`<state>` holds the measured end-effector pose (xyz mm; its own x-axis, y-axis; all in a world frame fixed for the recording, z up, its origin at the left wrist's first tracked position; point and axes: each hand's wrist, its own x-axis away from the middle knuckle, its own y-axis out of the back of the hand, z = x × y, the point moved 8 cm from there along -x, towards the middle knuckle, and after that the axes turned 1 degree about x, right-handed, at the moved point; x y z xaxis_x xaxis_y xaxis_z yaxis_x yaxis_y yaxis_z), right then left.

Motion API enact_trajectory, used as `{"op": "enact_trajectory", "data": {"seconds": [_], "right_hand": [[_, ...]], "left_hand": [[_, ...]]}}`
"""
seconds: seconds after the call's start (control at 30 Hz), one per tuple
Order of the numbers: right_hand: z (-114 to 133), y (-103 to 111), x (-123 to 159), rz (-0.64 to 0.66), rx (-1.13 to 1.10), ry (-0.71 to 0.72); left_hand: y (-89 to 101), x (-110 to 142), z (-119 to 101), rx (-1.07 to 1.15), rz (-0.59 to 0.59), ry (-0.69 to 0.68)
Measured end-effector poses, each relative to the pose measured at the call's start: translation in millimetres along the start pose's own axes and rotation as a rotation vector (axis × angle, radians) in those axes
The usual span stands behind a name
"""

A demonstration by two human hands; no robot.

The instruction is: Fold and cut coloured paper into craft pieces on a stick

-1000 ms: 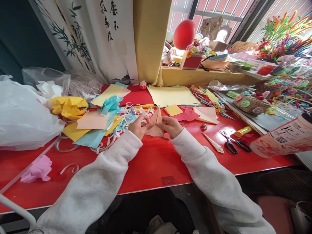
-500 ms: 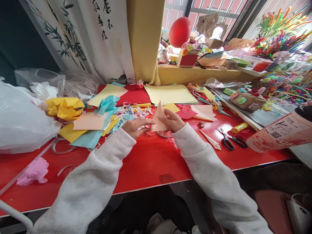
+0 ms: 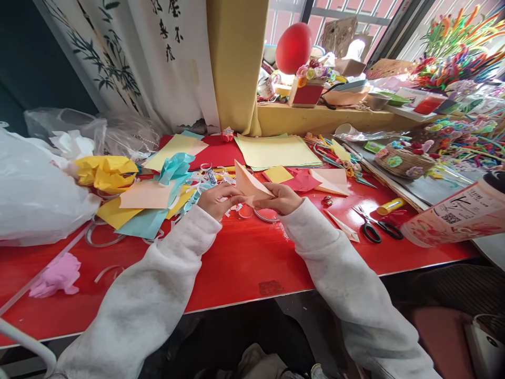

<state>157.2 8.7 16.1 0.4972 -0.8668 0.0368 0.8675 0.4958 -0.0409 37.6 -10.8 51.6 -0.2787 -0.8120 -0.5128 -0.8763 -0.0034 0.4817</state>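
Observation:
A folded peach sheet of paper [image 3: 252,185] is held up above the red table [image 3: 236,268], its pointed tip aimed up and to the left. My left hand [image 3: 219,200] pinches its lower left corner between thumb and fingers. On the other side, my right hand [image 3: 283,198] grips the lower right edge, thumb in front. Behind the paper lie a small yellow sheet [image 3: 278,174] and a crimson paper piece [image 3: 302,180]. A round ring-like item [image 3: 266,217] shows partly below the right hand.
Black-handled scissors [image 3: 374,226], a narrow folded paper [image 3: 343,226] and a yellow glue stick [image 3: 390,206] lie to the right, beside a pink cup [image 3: 453,213]. Paper sheets and shreds cover the left, near a white plastic bag [image 3: 39,195]. Pale yellow sheets [image 3: 278,151] lie at the back.
The folded paper has turned, its tip swinging from upright to the upper left. Both hands remain on it, and the view has shifted slightly.

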Motion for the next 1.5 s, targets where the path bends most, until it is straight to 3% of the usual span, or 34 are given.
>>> {"op": "enact_trajectory", "data": {"seconds": [0.13, 0.23, 0.3, 0.53, 0.67, 0.8, 1.03, 1.27, 1.5], "right_hand": [[-4, -12, 6, 0.029, -0.104, -0.121], [-1, -25, 11, 0.112, -0.163, -0.165], [-3, -24, 11, 0.091, -0.186, -0.174], [-10, 0, -4, -0.104, -0.021, 0.023], [-8, 1, -5, -0.143, -0.011, 0.069], [-6, 1, -5, -0.177, 0.012, 0.087], [-6, -4, -5, -0.153, 0.007, 0.078], [-8, -2, -4, -0.174, -0.01, 0.056], [-4, -1, -2, -0.196, 0.051, 0.063]], "left_hand": [[2.4, 3, 10, -0.004, -0.078, 0.171], [3.3, 3, 8, -0.027, -0.084, 0.168], [3.1, 3, 7, -0.039, -0.069, 0.152], [0.2, 2, 5, -0.07, -0.05, 0.114], [-1.9, 4, 11, -0.009, -0.081, 0.195], [-3.3, 7, 14, 0.095, -0.128, 0.267], [-2.0, 9, 18, 0.044, -0.196, 0.269], [-1.6, 9, 14, -0.099, -0.2, 0.208], [-4.9, 10, 19, -0.052, -0.191, 0.239]]}}
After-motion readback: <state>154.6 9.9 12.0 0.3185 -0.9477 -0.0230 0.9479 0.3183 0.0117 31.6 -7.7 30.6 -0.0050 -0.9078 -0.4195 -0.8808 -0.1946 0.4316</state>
